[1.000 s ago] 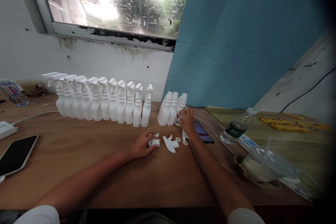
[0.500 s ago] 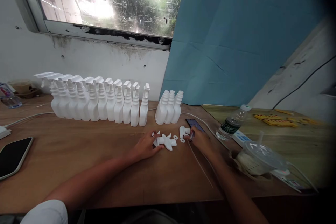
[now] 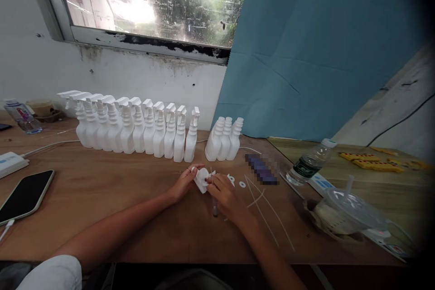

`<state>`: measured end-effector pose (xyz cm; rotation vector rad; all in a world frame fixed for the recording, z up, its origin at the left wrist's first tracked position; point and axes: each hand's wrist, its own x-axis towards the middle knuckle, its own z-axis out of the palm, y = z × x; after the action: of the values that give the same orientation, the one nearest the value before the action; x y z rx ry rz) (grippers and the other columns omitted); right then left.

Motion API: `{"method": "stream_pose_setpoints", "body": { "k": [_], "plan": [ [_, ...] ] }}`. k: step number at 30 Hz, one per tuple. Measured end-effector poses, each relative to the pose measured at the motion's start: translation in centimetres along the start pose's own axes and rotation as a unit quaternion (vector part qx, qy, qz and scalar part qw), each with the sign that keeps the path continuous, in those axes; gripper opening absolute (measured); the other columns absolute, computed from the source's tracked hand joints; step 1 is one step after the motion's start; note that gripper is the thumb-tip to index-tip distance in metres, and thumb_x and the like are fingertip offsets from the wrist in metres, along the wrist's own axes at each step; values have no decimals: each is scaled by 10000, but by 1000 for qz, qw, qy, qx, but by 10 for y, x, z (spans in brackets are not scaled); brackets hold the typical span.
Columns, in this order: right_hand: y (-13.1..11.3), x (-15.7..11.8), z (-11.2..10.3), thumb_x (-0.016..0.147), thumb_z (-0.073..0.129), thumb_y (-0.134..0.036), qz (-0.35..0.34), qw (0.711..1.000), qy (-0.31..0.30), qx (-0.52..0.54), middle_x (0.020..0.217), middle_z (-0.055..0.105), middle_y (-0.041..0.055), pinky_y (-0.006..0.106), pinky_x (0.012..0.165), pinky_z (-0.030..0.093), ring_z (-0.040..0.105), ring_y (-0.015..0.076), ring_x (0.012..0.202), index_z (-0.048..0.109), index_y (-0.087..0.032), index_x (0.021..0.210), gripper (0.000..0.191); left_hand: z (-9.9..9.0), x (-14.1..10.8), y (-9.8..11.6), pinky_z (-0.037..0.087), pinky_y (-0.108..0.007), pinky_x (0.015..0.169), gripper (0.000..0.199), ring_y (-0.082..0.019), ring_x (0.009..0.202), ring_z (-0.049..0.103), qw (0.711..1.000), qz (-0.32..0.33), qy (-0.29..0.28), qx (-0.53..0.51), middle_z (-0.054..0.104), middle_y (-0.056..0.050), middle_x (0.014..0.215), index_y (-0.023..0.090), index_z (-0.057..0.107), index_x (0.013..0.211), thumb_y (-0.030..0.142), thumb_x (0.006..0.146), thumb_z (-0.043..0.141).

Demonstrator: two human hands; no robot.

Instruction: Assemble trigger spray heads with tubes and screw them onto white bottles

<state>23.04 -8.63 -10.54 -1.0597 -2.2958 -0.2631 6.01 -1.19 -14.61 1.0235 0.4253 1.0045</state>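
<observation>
My left hand (image 3: 183, 184) is closed around a white spray-bottle trigger head (image 3: 201, 180), held just above the table. Against its right side press the bent fingers of my right hand (image 3: 226, 195). A slim translucent piece with a dark end (image 3: 215, 207) sticks out below the right hand's fingers; its kind is unclear. Small white plastic parts (image 3: 231, 178) lie partly hidden behind the right hand, with a flat white ring (image 3: 242, 184) beside them. Thin clear dip tubes (image 3: 268, 217) lie on the table to the right.
A row of white spray bottles (image 3: 128, 133) stands along the wall, and three bottles without heads (image 3: 224, 140) stand to their right. Around the brown table (image 3: 136, 181) are a phone (image 3: 27, 195), a water bottle (image 3: 307, 163), a lidded cup (image 3: 340, 213) and a power strip (image 3: 12, 163).
My hands have come together. The left now holds a trigger head off the table, and the right has moved left from the loose parts to meet it. The view has shifted slightly.
</observation>
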Motion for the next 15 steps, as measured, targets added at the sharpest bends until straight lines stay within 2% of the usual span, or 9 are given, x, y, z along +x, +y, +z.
{"method": "stream_pose_setpoints", "body": {
  "k": [3, 5, 7, 9, 11, 13, 15],
  "plan": [
    [-17, 5, 5, 956, 476, -215, 20, 996, 11, 87, 1028, 615, 97, 397, 839, 449, 546, 243, 965, 567, -217, 997, 100, -1, 0, 3, 492, -266, 621, 413, -158, 690, 591, 999, -22, 25, -19, 597, -10, 779, 172, 566, 962, 515, 761, 678],
    [-23, 2, 2, 957, 493, -302, 70, 984, 50, 157, 1028, 617, 91, 386, 828, 474, 573, 239, 943, 539, -228, 1137, 200, -4, 1, 6, 471, -247, 526, 350, -142, 592, 571, 998, -38, 34, -30, 564, 9, 706, 176, 534, 876, 475, 748, 665],
    [-27, -2, -6, 976, 450, -323, 119, 969, 74, 202, 948, 636, 67, 354, 790, 496, 608, 219, 864, 533, -239, 1197, 251, -7, 3, 8, 428, -229, 438, 321, -122, 494, 533, 997, -54, 33, -35, 528, 29, 649, 182, 499, 812, 451, 731, 656],
    [-27, -7, -20, 976, 455, -308, 150, 964, 49, 213, 892, 658, 44, 326, 753, 507, 632, 204, 808, 587, -256, 1137, 215, -9, 4, 10, 367, -211, 366, 324, -94, 408, 475, 997, -64, 27, -35, 497, 47, 613, 187, 464, 756, 448, 724, 654],
    [-20, -15, -38, 960, 487, -285, 167, 964, -17, 205, 911, 678, 41, 316, 735, 512, 646, 205, 811, 633, -264, 1035, 166, -10, 5, 10, 307, -201, 314, 349, -75, 350, 425, 997, -71, 18, -32, 478, 57, 588, 190, 437, 714, 463, 728, 654],
    [-7, -30, -54, 955, 467, -256, 184, 965, -52, 178, 924, 678, 50, 325, 728, 516, 646, 213, 822, 647, -262, 981, 182, -9, 6, 10, 272, -197, 287, 372, -69, 322, 406, 997, -75, 9, -27, 472, 61, 567, 190, 427, 690, 482, 734, 653],
    [10, -50, -64, 924, 470, -214, 166, 976, -64, 128, 920, 672, 72, 349, 734, 513, 637, 231, 841, 653, -248, 998, 201, -8, 6, 10, 261, -194, 276, 391, -66, 307, 402, 997, -79, 3, -24, 473, 63, 554, 189, 425, 678, 494, 732, 663]
  ]
}}
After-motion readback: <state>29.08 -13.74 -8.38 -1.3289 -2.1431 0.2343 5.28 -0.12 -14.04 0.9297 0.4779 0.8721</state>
